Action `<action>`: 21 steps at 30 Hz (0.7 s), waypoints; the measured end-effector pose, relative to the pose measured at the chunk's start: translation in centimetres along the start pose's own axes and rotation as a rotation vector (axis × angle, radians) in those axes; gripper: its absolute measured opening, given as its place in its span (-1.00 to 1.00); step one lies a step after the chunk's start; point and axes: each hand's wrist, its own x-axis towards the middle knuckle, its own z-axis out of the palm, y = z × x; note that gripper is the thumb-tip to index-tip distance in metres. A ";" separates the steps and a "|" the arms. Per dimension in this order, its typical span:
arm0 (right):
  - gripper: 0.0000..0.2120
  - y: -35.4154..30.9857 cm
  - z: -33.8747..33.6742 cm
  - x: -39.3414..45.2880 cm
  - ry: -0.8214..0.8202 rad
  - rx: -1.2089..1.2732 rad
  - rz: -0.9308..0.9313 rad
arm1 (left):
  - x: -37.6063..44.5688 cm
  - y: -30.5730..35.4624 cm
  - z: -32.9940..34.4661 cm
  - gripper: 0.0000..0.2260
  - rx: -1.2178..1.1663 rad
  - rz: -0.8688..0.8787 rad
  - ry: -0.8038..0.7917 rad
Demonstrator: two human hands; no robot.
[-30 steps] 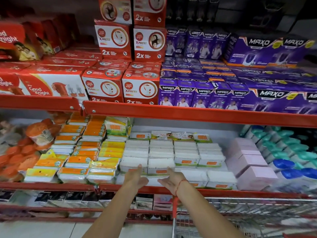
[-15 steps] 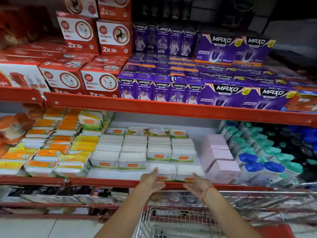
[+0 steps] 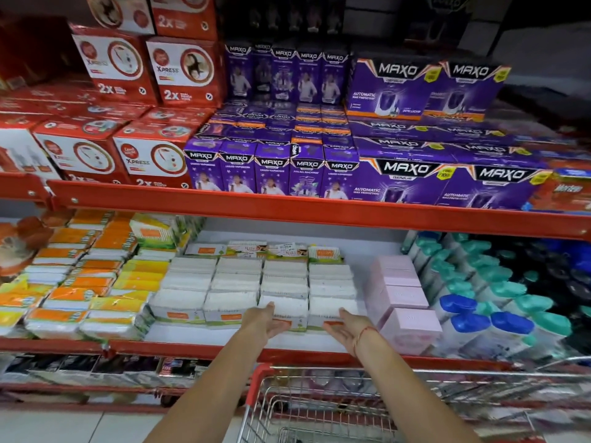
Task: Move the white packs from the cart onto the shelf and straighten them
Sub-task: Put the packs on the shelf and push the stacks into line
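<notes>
Retail shop aisle: long red metal shelves (image 3: 287, 212) stacked with purple MAXO cartons (image 3: 403, 183), red-handled wire shopping cart (image 3: 319, 407) parked below.

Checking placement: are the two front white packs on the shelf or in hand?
On the shelf: both front white packs rest there, open left hand and right hand at their fronts.

shelf (image 3: 198, 338): packs (image 3: 256, 287) sit in rows on it, mid-span
my left hand (image 3: 267, 321): at front of third pack column
my right hand (image 3: 347, 326): at front of fourth column, just right of left hand
boxes (image 3: 399, 298): right of packs
bottles (image 3: 479, 318): right of boxes
cart (image 3: 319, 407): below shelf edge, under my forearms
</notes>
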 end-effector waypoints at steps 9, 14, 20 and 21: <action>-0.64 0.4 0.6 -0.6 0.105 -0.686 -0.263 | -2.2 0.7 -2.4 -0.61 0.371 0.158 -0.129; -0.72 1.5 7.4 -3.2 0.090 -1.263 -1.021 | -2.1 4.4 -10.0 -0.78 1.027 0.875 -0.003; -0.22 4.5 17.3 -1.7 -0.342 -1.741 -1.130 | 3.4 8.7 -18.1 -0.09 1.896 1.198 0.183; -0.11 4.9 18.1 -0.8 -0.335 -1.821 -1.128 | 4.1 9.0 -18.4 -0.03 1.948 1.177 0.165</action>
